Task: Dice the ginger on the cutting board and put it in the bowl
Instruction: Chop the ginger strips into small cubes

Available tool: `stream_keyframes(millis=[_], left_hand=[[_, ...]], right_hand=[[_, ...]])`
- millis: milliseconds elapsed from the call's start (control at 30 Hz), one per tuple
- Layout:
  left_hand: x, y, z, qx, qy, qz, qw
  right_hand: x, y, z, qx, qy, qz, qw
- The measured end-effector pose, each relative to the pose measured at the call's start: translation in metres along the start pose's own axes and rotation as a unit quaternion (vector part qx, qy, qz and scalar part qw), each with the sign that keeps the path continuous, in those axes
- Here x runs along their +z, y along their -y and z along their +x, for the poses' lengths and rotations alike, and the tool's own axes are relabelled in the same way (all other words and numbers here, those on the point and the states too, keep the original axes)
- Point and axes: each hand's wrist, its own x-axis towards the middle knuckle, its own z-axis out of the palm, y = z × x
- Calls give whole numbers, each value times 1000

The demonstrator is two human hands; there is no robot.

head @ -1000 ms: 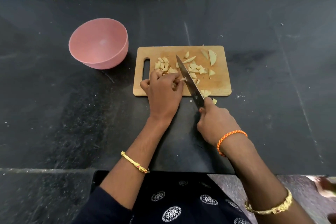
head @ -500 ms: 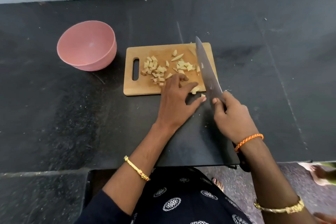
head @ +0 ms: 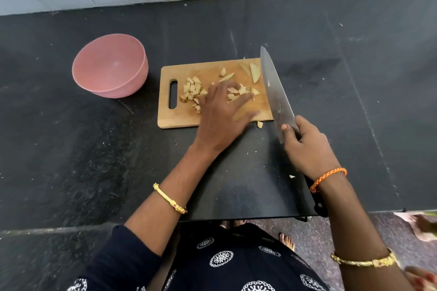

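Two hands were busy: the left hand [head: 220, 113] lay flat with fingers spread over the ginger [head: 192, 90] on the cutting board [head: 179, 118], and the right hand [head: 307, 146] gripped the knife [head: 274, 87]. She would do best to bunch the long slices together and curl her fingers back before cutting. The ginger was pale yellow, mostly small cubes, one bit [head: 260, 124] lay off the board, and the pink bowl [head: 111, 64] had none inside.

I see a dark stone countertop [head: 307, 38], speckled w/ crumbs. Directly on it: pink bowl [head: 110, 65] far left, wooden cutting board [head: 208, 71] just right of it, one stray ginger piece [head: 260, 124] touching the board's near edge.
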Motion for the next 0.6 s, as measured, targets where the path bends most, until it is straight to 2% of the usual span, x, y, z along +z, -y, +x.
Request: stream_keyframes(millis=[100, 167, 267, 400, 533, 600], left_hand=[[14, -14, -14, 93, 53, -2, 994], [21, -16, -17, 111, 62, 15, 992], [21, -16, -17, 86, 50, 57, 993], [14, -14, -24, 26, 56, 39, 997], [-1, -20, -28, -43, 87, 40, 994], [-6, -20, -25, -50, 119, 23, 991]], right_hand=[[1, 1, 2, -5, 4, -5, 1000], [1, 2, 6, -10, 7, -10, 1000], [1, 5, 13, -16, 14, -8, 1000], [2, 13, 23, -29, 38, -7, 999], [4, 24, 30, -37, 58, 3, 998], [4, 28, 33, -42, 62, 2, 997]])
